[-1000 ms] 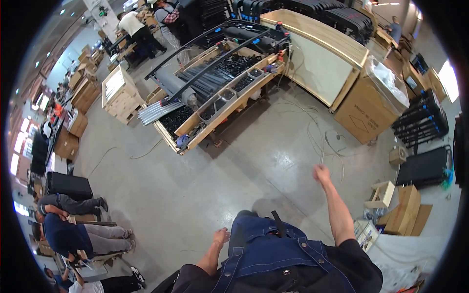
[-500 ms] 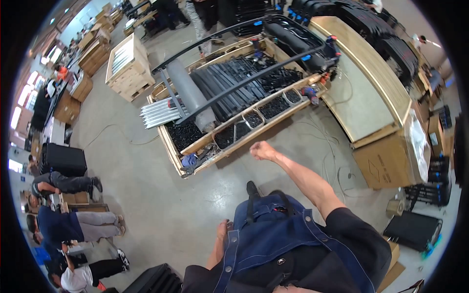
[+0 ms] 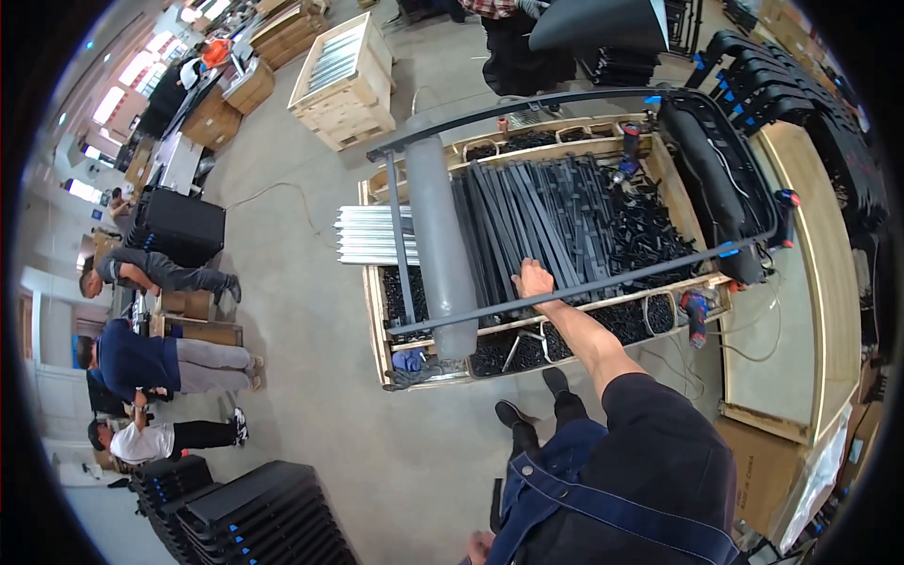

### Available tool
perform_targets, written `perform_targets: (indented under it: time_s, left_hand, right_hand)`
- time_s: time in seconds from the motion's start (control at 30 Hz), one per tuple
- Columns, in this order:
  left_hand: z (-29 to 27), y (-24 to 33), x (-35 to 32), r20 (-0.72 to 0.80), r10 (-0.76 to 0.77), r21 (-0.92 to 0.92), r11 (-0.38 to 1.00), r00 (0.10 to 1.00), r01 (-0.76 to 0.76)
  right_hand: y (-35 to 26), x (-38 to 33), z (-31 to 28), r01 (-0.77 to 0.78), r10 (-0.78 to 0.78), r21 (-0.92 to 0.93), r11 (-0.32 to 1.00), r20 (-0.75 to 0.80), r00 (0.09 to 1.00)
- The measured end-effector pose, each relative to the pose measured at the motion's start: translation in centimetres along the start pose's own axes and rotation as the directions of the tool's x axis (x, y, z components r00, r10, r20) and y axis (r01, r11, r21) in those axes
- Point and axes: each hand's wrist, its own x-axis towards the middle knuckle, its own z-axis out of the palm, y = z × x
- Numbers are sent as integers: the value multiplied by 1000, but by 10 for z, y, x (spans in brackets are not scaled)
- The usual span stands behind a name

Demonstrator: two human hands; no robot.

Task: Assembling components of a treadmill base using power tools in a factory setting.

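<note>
My right hand [image 3: 535, 281] reaches over the near side of a wooden crate [image 3: 375, 325], its fingers bent down among long dark metal bars [image 3: 494, 221]. What lies under the fingers is hidden. The near rail of a black rectangular frame [image 3: 603, 285] runs beside the hand. That frame rests across the crate, with a grey padded roll [image 3: 438, 217] under its left part. Low in the picture, my left hand [image 3: 479, 546] hangs next to my blue apron, its fingers mostly hidden.
A power driver [image 3: 695, 315] hangs at the crate's near right corner; another [image 3: 626, 155] sits at the far side. Small black parts fill the crate's compartments. Silver tubes [image 3: 375, 235] stick out left. A wooden-edged bench [image 3: 777, 311] stands right, stacked black panels [image 3: 268, 513] lower left.
My right hand has moved forward from above the floor onto the bars. The crate shows further right and nearer. My left hand has dropped toward the lower edge.
</note>
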Motion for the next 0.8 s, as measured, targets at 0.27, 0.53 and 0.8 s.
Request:
perform_targets:
  time_s: [0.27,0.53,0.8]
  left_hand:
    - [53,-15,-36,43,32,463,885,999,-48]
    - [96,-30,28,383,178,643,653,906,-400]
    - [371,178,15,735,101,-18,991,671,-129]
  right_hand:
    - [33,34,8,-75,185,588,805,-129,974]
    - [50,-138,-75,-262,123,847,462,231,965]
    - [111,-399,-243,-501,282,598,625,426,860]
